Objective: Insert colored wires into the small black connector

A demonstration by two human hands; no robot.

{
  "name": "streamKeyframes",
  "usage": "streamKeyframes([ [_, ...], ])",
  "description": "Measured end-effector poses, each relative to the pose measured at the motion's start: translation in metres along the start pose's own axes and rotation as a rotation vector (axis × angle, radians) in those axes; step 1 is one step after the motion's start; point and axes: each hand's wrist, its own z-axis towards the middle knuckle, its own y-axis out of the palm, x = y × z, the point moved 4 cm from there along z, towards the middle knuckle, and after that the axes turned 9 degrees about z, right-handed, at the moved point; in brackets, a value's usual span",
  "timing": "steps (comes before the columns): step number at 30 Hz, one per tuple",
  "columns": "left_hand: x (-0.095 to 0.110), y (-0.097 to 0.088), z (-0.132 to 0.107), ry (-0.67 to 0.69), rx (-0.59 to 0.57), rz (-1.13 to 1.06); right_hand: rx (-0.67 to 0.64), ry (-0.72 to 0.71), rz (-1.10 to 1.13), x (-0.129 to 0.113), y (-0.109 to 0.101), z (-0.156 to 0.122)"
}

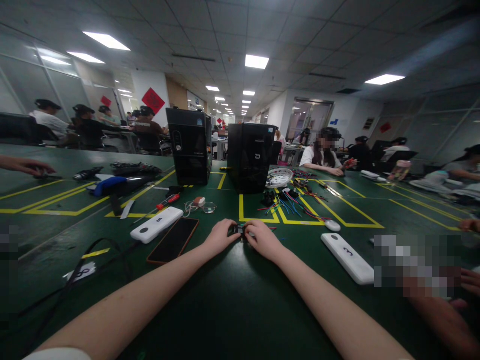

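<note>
Ahead of me on the green table (240, 300), my left hand (223, 235) and my right hand (262, 237) meet around a small dark part (240, 230). Both hands have their fingers closed on it, thumbs toward me. Much of the part is covered by fingertips, so its exact kind does not show. A short red wire end (272, 228) sticks out beyond my right hand. Left of my left hand lie a dark phone with an orange edge (174, 241) and a white power bank marked 8 (157, 225).
Two black computer towers (189, 147) stand ahead. To their right are a white basket (279, 177) and loose coloured wires (288, 200). A red screwdriver (168, 201), glasses (208, 207), a mouse (333, 225) and another power bank (348, 258) lie around. Other people's arms reach in from both sides.
</note>
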Motion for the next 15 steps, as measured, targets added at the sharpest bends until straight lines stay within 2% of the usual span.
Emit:
streamKeyframes([
  [5,0.001,-0.002,0.0,0.02,-0.005,-0.002,0.079,0.114,0.027,0.019,-0.013,0.002],
  [8,0.003,-0.003,-0.001,0.018,-0.02,-0.01,0.069,0.148,-0.032,0.027,-0.013,0.001],
  [15,0.008,-0.004,0.0,0.016,-0.064,-0.043,0.013,0.088,-0.158,0.016,-0.004,0.0],
])
